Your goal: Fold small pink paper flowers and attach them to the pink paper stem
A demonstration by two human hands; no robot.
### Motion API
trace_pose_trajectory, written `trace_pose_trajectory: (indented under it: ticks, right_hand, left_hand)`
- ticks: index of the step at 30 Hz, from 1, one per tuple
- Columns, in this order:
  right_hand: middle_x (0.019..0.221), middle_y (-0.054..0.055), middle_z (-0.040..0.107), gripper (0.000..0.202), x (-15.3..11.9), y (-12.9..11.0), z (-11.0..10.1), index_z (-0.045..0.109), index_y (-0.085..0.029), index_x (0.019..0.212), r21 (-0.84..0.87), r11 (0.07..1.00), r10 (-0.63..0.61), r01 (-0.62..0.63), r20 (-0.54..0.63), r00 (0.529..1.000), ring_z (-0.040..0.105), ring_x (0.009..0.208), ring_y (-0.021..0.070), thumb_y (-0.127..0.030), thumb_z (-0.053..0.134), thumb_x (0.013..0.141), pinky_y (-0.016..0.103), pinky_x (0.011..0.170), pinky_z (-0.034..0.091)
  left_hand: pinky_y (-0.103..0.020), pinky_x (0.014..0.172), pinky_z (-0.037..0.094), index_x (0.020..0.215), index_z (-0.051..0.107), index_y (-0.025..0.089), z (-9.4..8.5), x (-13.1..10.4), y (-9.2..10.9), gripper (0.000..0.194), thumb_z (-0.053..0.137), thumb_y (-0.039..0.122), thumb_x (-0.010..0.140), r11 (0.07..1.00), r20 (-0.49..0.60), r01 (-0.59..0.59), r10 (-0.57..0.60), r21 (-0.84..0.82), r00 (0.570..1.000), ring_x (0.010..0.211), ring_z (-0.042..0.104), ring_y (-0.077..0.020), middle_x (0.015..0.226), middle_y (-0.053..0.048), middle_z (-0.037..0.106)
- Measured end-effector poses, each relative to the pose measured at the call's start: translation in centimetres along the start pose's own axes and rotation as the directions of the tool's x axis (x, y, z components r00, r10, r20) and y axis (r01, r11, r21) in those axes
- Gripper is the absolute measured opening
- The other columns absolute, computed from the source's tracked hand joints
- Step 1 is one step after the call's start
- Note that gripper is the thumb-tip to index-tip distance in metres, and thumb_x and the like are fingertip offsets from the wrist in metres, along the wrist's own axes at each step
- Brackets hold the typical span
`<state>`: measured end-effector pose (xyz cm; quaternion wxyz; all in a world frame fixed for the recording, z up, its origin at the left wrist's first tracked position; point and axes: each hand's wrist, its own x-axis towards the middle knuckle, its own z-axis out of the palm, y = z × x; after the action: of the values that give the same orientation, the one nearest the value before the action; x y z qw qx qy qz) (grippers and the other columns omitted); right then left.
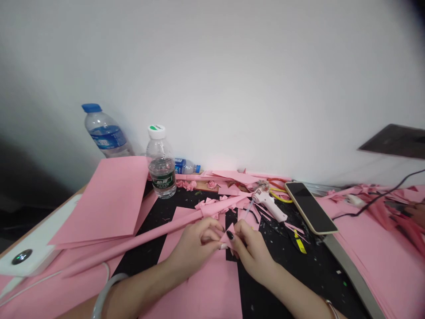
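Between my two hands is a small folded piece of pink paper [228,238], pinched from both sides. My left hand [196,241] grips its left edge with closed fingers and thumb. On the other side my right hand [249,249] pinches it, the dark-nailed thumb lying on its face. Beneath the hands pink sheets [212,288] lie on the black mat [275,283]. Just beyond them a long rolled pink paper tube [156,230] runs diagonally, with several small folded pink pieces near its far end. A glue gun [269,204] lies to the upper right of my right hand.
A green-labelled water bottle [161,166] and a blue-capped bottle [104,133] stand at the back left. A phone [310,207] rests right of the glue gun, near scissors with a yellow handle [280,195]. Pink sheets [102,199] are piled left; a white device [36,248] lies beside them.
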<state>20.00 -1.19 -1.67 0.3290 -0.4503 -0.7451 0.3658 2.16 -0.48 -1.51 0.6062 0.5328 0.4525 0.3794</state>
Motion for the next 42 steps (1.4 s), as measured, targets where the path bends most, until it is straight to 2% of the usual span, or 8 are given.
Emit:
trace_pose_trajectory:
  ticks: [6, 14, 17, 22, 26, 30, 36, 42]
  right_hand:
    - [0.052, -0.006, 0.046, 0.029, -0.2, 0.1, 0.4, 0.033, -0.024, 0.074, 0.108, 0.994, 0.032, -0.027, -0.04, 0.999, 0.044, 0.044, 0.0125, -0.037, 0.037, 0.099, 0.024, 0.045, 0.034]
    - [0.055, -0.007, 0.039, 0.027, 0.0, 0.0, 0.3, 0.034, -0.024, 0.072, 0.016, 1.0, -0.013, 0.015, -0.114, 0.993, 0.037, 0.048, 0.0117, -0.032, 0.038, 0.097, 0.024, 0.047, 0.029]
    - [0.055, -0.007, 0.038, 0.027, 0.1, 0.0, 0.3, 0.034, -0.023, 0.071, -0.005, 1.0, 0.004, -0.004, -0.116, 0.993, 0.035, 0.048, 0.0113, -0.033, 0.041, 0.096, 0.024, 0.046, 0.027]
    - [0.051, -0.008, 0.042, 0.032, 0.3, -0.1, 0.7, 0.033, -0.024, 0.073, 0.249, 0.959, 0.152, -0.133, -0.06, 0.986, 0.036, 0.041, 0.0089, -0.045, 0.045, 0.094, 0.021, 0.041, 0.027]
    - [0.047, -0.01, 0.048, 0.036, 0.6, -0.4, 1.0, 0.035, -0.023, 0.077, 0.464, 0.855, 0.252, -0.233, 0.022, 0.967, 0.029, 0.031, 0.0047, -0.054, 0.051, 0.088, 0.017, 0.034, 0.02]
    - [0.05, -0.008, 0.051, 0.035, 0.7, -0.3, 1.3, 0.037, -0.022, 0.078, 0.508, 0.827, 0.257, -0.241, 0.04, 0.966, 0.03, 0.034, 0.0041, -0.05, 0.056, 0.087, 0.015, 0.035, 0.02]
    - [0.051, -0.01, 0.045, 0.029, 0.7, -0.3, 1.0, 0.038, -0.022, 0.076, 0.495, 0.847, 0.201, -0.195, 0.041, 0.979, 0.033, 0.04, 0.0062, -0.041, 0.057, 0.087, 0.017, 0.039, 0.024]
    - [0.049, -0.009, 0.043, 0.033, 0.7, -0.6, 0.3, 0.041, -0.021, 0.078, 0.485, 0.857, 0.178, -0.176, 0.042, 0.983, 0.028, 0.04, 0.0064, -0.05, 0.048, 0.093, 0.02, 0.041, 0.021]
  left_hand:
    - [-0.023, 0.06, 0.044, 0.082, 0.059, 0.018, 0.0, 0.1, 0.2, 0.021, 0.073, 0.015, 0.066, 0.976, 0.043, 0.083, -0.076, -0.199, 0.996, 0.06, 0.061, -0.013, 0.061, 0.005, 0.066]
    - [-0.026, 0.061, 0.047, 0.066, 0.062, 0.017, 0.1, 0.1, -0.1, 0.012, 0.073, 0.016, 0.066, 0.995, 0.012, -0.024, 0.025, -0.094, 1.0, 0.064, 0.062, -0.0157, 0.065, 0.002, 0.066]
    - [-0.027, 0.063, 0.049, 0.068, 0.064, 0.017, 0.0, 0.2, -0.1, 0.009, 0.072, 0.02, 0.068, 0.986, 0.002, -0.008, 0.009, -0.167, 1.0, 0.066, 0.064, -0.0168, 0.067, 0.0, 0.068]
    - [-0.028, 0.064, 0.051, 0.071, 0.063, 0.017, -0.1, 0.4, 0.3, 0.008, 0.069, 0.023, 0.07, 0.973, -0.036, 0.031, -0.04, -0.229, 0.999, 0.066, 0.065, -0.0168, 0.067, -0.001, 0.068]
    - [-0.03, 0.069, 0.052, 0.076, 0.064, 0.018, 0.1, 0.3, 0.1, 0.009, 0.07, 0.018, 0.069, 0.984, 0.026, -0.021, 0.026, -0.177, 0.999, 0.074, 0.068, -0.0196, 0.076, -0.003, 0.071]
    - [-0.033, 0.074, 0.052, 0.078, 0.065, 0.018, 0.3, 0.1, -0.3, 0.007, 0.065, 0.013, 0.074, 0.988, 0.148, -0.045, 0.067, -0.146, 0.987, 0.08, 0.068, -0.022, 0.08, -0.004, 0.072]
    - [-0.026, 0.062, 0.045, 0.08, 0.067, 0.018, 0.0, 0.0, 0.0, 0.014, 0.054, 0.016, 0.082, 0.994, 0.122, -0.11, 0.107, 0.017, 0.987, 0.066, 0.06, -0.0174, 0.071, -0.001, 0.065]
    - [-0.025, 0.058, 0.036, 0.069, 0.063, 0.019, -0.4, -0.1, 0.2, 0.023, 0.048, 0.016, 0.086, 0.951, 0.111, -0.233, 0.214, 0.201, 0.97, 0.062, 0.05, -0.016, 0.063, 0.001, 0.056]
